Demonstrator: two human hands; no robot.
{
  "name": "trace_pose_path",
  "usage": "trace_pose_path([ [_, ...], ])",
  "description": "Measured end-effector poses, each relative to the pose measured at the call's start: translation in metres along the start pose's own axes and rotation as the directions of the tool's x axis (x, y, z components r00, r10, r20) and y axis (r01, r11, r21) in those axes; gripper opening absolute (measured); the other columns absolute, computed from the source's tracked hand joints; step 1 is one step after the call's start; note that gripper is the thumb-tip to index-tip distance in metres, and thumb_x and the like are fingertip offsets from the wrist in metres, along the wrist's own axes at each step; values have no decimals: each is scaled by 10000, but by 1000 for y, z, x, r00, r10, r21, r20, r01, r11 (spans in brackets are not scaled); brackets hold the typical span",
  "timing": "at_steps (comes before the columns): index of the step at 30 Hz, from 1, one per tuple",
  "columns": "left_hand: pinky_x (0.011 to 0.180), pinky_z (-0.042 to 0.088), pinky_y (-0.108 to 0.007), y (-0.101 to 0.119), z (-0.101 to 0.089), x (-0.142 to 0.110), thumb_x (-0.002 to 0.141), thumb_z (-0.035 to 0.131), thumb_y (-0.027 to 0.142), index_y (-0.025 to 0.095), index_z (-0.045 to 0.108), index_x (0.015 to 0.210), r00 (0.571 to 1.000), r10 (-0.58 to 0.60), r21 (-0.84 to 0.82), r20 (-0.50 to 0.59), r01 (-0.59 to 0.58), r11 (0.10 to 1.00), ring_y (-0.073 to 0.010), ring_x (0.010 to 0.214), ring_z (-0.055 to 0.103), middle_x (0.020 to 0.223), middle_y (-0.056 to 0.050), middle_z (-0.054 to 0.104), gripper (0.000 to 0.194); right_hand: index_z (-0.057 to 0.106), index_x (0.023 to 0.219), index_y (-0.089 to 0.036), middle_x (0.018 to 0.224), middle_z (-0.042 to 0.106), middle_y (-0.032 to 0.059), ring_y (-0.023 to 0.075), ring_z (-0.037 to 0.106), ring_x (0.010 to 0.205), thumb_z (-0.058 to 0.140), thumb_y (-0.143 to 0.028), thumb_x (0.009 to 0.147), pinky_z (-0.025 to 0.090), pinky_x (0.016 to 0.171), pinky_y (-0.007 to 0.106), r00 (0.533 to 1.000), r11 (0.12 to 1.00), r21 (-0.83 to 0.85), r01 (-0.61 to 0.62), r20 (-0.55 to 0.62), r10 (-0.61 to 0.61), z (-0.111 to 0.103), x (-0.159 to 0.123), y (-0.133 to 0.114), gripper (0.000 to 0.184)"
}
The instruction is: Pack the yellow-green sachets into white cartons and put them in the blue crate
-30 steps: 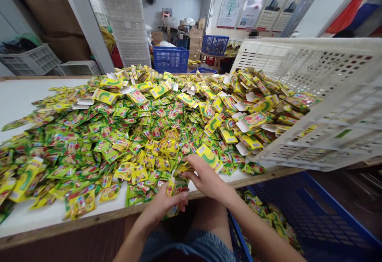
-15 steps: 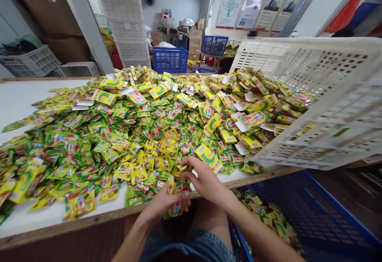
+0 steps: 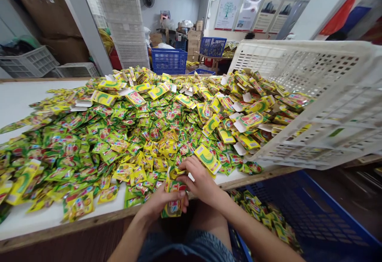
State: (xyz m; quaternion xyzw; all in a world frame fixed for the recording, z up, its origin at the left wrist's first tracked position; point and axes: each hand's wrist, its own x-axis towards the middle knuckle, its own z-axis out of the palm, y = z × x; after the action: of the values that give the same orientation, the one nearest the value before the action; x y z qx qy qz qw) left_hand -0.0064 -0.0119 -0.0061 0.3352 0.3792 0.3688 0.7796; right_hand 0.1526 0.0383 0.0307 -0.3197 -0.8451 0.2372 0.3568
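My left hand (image 3: 159, 201) is wrapped round a small printed carton (image 3: 172, 208), its thumb across the front. The carton stands nearly upright over the table's front edge, its top flap raised. At its upper end my right hand (image 3: 200, 179) has its fingers curled and pinched on a small yellow-green packet (image 3: 175, 173), mostly hidden by the fingers. Just beyond the right hand lies a flat yellow carton (image 3: 208, 158). Green packets (image 3: 71, 150) are heaped to the left and ahead, with yellow packets (image 3: 162, 144) among them.
Several open-flapped cartons (image 3: 250, 121) spill from a tipped white crate (image 3: 298, 150) on the right. Below the table edge (image 3: 89, 223), a blue crate (image 3: 325, 210) holds filled-looking cartons. Stacked white baskets (image 3: 128, 27) and a blue basket (image 3: 168, 60) stand behind.
The carton in my left hand has turned more upright, its printed front now plainer to see. My right fingers have come closer to its top end. The view has shifted slightly.
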Motion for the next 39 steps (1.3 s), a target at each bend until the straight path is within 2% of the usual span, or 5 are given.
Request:
trace_pose_path([
  [8,708,483,-288,4,-3,10,656,755,321,133,660,924,990,137,189,-12,-133,973,-184,726,642,762,-49,708,342,623,854,-203,1029,546,64,219,455,1027,618,-228,812,387,888,386,993,993,-18,-113,-28,112,-8,-6,-12,49],
  [17,743,462,-281,2,-5,24,649,753,348,158,686,1000,952,304,400,35,-293,868,-208,835,592,902,-46,687,405,665,949,-256,1088,573,37,202,489,1025,580,-258,844,353,904,389,971,989,-111,-99,205,120,-18,-11,-18,135],
  [24,726,456,-252,12,0,33,662,753,282,179,636,1051,898,435,345,-67,-388,855,-174,806,586,878,-20,666,418,600,976,-210,979,620,39,191,536,952,565,-159,848,351,836,349,988,978,-146,-150,-43,145,-21,-8,-5,142],
  [33,809,448,-291,-21,-14,44,717,699,360,162,589,982,860,493,320,-127,-435,842,-215,911,588,953,-55,657,349,633,819,-219,1131,566,68,248,433,1139,563,-192,841,337,946,434,992,962,-243,-127,-13,128,10,-16,9,79],
  [39,808,471,-302,-18,-7,33,792,632,280,265,283,1153,816,529,303,-232,-457,837,-181,922,620,1072,-44,605,503,540,1039,-211,1003,602,58,197,548,966,526,-207,858,443,842,351,958,961,53,-271,-84,275,18,-32,22,181],
])
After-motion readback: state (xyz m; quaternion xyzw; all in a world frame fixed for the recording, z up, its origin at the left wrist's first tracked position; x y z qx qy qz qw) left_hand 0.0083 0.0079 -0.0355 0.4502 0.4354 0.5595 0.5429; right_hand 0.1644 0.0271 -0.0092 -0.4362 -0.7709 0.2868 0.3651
